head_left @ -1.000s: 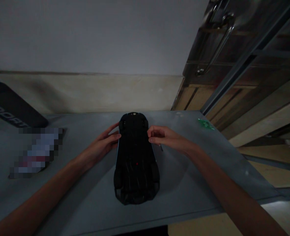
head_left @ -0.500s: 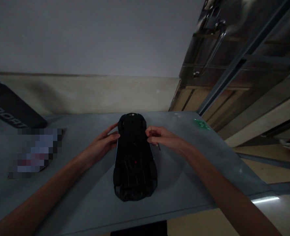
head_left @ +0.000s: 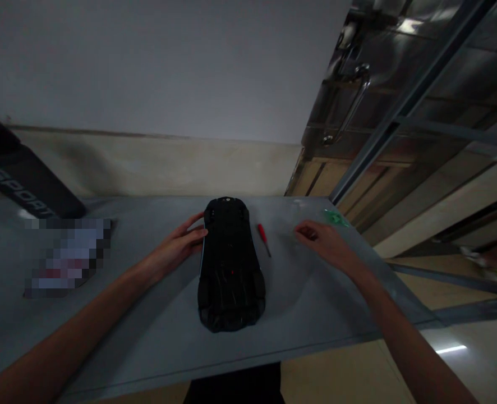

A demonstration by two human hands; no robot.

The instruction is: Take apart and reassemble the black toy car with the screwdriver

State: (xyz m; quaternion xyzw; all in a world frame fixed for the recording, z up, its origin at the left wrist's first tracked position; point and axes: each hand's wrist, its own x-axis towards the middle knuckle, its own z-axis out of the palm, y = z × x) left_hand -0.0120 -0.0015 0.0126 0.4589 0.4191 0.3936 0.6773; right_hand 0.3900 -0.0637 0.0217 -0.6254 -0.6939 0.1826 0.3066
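Observation:
A black toy car (head_left: 230,261) lies upside down on the grey table, its underside facing up. My left hand (head_left: 185,241) grips its left edge, thumb on the rim and fingers along the side. A small screwdriver (head_left: 263,235) with a red handle and thin metal shaft lies just right of the car, untouched. Farther right, my right hand (head_left: 322,241) hovers by the table top with thumb and fingers pinched together. Whether something tiny is between those fingertips cannot be made out. Beyond it lies a crumpled green wrapper-like piece (head_left: 336,217).
At the left a dark box marked SPORT (head_left: 30,179) leans by the wall, with a blurred-out flat item (head_left: 69,255) in front. The table's front edge (head_left: 215,372) runs near my body. A metal frame post (head_left: 370,151) and a metal door with a handle (head_left: 349,109) stand at the right.
My right hand has left the car's right side and moved right, towards the green piece. The screwdriver it partly covered now shows fully. My left hand stays at the car.

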